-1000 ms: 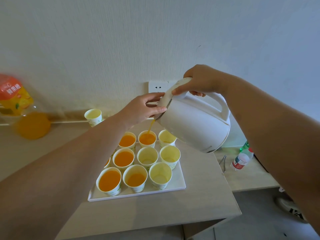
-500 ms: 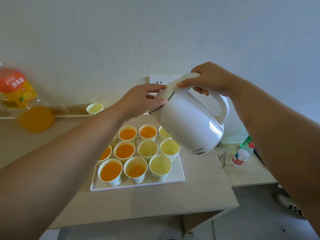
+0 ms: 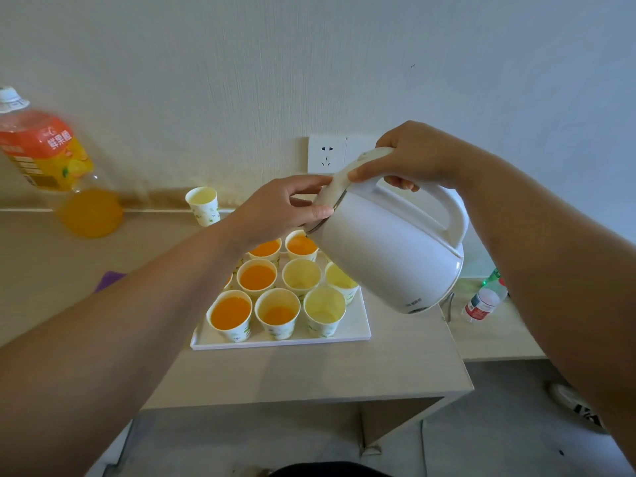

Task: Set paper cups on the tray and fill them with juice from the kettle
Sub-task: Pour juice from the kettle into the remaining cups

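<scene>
The kettle (image 3: 389, 249) is hanging tilted over the back right corner of the tray (image 3: 359, 327), its spout end pointing left and dipping toward the paper cups (image 3: 301, 275), and no stream is showing. The likeliest trouble is lying in the lid (image 3: 347, 177): it is standing ajar, so a steeper tip could be sending juice over the whole rim rather than through the spout, splashing the tray and the surface (image 3: 309, 373). The kettle's body is also covering the cups at the tray's right edge, so aiming there would be partly blind, and its low base could be nudging one of these light cups over. The cups along the tray's left side and back edge are sitting full of orange juice, so any more poured there would be overflowing. The middle cup and those toward the right edge are looking empty, and the front middle one is only part filled. The right grip (image 3: 409, 160) is sitting on top, fingers curling round the handle and thumb pressing on the lid's rear. The left grip (image 3: 282, 208) is reaching across from the left, forearm over the tray's left edge, thumb and forefinger pinching the lid's front edge beside the spout.
</scene>
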`<control>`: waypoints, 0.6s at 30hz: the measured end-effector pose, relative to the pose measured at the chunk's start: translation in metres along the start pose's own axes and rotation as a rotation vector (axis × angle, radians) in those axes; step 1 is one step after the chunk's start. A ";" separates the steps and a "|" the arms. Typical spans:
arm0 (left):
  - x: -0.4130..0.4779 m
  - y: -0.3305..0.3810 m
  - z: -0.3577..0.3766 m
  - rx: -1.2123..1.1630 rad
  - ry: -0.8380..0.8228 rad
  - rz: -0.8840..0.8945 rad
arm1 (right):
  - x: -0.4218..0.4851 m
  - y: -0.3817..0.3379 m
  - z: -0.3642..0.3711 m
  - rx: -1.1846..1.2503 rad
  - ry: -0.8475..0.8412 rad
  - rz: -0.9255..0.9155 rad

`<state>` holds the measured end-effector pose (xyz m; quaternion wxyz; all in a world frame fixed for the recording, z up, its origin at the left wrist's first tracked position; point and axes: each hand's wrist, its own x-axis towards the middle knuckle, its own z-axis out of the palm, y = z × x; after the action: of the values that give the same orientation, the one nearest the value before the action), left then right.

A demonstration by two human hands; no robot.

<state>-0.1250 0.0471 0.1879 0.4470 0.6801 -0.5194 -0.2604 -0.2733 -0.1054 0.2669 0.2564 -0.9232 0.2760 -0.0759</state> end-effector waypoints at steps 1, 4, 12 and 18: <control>-0.001 -0.001 0.001 -0.016 -0.002 -0.005 | 0.000 -0.001 0.001 -0.010 -0.006 0.007; -0.005 -0.006 0.003 -0.065 -0.006 -0.033 | -0.003 -0.004 0.003 -0.036 -0.026 0.016; -0.011 -0.014 0.008 -0.088 -0.012 -0.053 | -0.008 -0.012 0.007 -0.092 -0.057 0.031; -0.013 -0.019 0.011 -0.122 -0.020 -0.075 | -0.005 -0.012 0.012 -0.108 -0.078 0.048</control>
<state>-0.1296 0.0569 0.1650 0.4726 0.6678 -0.4812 -0.3148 -0.2687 -0.0885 0.2624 0.2185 -0.9310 0.2918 -0.0189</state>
